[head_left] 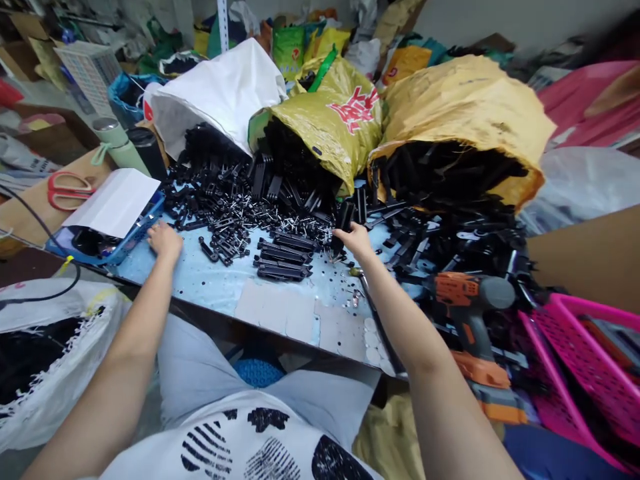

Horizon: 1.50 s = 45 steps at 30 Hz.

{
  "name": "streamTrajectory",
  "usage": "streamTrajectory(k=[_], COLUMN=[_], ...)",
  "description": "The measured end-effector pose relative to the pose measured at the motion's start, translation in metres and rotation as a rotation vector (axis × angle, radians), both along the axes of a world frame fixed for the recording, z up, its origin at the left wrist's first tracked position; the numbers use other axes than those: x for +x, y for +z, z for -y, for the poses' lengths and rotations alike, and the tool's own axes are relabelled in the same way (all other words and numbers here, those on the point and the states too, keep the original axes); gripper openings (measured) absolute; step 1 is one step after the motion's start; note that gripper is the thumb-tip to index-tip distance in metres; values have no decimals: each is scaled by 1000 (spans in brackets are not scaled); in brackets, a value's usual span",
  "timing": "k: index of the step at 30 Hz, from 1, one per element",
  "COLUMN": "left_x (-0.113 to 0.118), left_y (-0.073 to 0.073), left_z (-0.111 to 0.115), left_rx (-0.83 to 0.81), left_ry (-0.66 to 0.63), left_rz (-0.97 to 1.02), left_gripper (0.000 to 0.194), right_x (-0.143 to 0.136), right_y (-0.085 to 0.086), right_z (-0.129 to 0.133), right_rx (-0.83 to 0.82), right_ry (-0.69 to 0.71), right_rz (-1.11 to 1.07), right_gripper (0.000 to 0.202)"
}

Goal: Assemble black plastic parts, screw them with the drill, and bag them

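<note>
My right hand (356,241) is closed on a black plastic part (344,217), thumb on its near side, at the edge of the heap below the yellow sack. My left hand (165,241) rests on the blue tabletop beside the blue basket (117,253), its fingers loosely bent and apart, with nothing visible in them. Between my hands, several long black plastic pieces (283,256) lie side by side in a stack. Behind them spread small metal screws (285,217) and a pile of small black parts (220,200).
A white sack (225,87), a yellow sack (345,113) and an orange-yellow sack (465,107) lie open toward me, full of black parts. An orange cordless drill (470,320) is at right, near pink baskets (575,360). Red-handled scissors (70,191) lie left.
</note>
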<state>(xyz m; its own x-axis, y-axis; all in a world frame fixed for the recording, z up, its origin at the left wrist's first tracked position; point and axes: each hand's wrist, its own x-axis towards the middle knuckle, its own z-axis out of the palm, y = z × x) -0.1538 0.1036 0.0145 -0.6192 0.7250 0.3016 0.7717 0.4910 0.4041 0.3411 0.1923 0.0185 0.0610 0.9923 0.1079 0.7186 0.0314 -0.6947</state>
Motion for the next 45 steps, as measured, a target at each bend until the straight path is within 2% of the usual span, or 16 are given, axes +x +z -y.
streamTrajectory(k=[2, 5, 8, 11, 13, 15, 17, 20, 26, 29, 33, 38, 40, 42, 45], left_x=[-8, 14, 65, 133, 175, 209, 228, 237, 235, 246, 262, 259, 256, 255, 250], left_y=[-3, -1, 3, 5, 8, 11, 16, 23, 31, 31, 31, 33, 29, 19, -5], left_z=[3, 14, 35, 69, 94, 114, 126, 133, 142, 147, 151, 148, 144, 141, 143], left_rx=[23, 101, 142, 129, 137, 136, 154, 172, 158, 253, 446, 450, 447, 438, 299], left_ry=[3, -106, -329, -586, -847, -957, -973, -939, -937, -896, -757, -807, -808, -771, -663], left_rz=[36, 89, 158, 244, 434, 576, 631, 575, 480, 534, 576, 618, 613, 614, 714], left_gripper=[16, 22, 31, 30, 34, 38, 40, 39, 36, 35, 38, 37, 38, 40, 46], right_x=[-7, -24, -41, -55, -64, -74, -81, -82, -65, -72, -96, -120, -126, -128, -110], right_y=[5, 15, 23, 24, 21, 15, 9, 5, 18, 15, -2, -10, -10, -9, -5], right_z=[37, 93, 134, 158, 170, 180, 189, 196, 200, 208, 223, 241, 244, 237, 193], right_rx=[-32, -171, -345, -357, -317, -300, -302, -252, -89, -74, -45, 18, 50, 41, -22], right_ry=[49, 236, 416, 430, 410, 430, 475, 528, 640, 570, 429, 348, 326, 361, 514], right_rz=[-54, -320, -589, -560, -504, -527, -607, -639, -346, -356, -464, -462, -443, -398, -215], right_gripper=[32, 44, 62, 60, 57, 58, 61, 63, 56, 56, 62, 63, 61, 59, 50])
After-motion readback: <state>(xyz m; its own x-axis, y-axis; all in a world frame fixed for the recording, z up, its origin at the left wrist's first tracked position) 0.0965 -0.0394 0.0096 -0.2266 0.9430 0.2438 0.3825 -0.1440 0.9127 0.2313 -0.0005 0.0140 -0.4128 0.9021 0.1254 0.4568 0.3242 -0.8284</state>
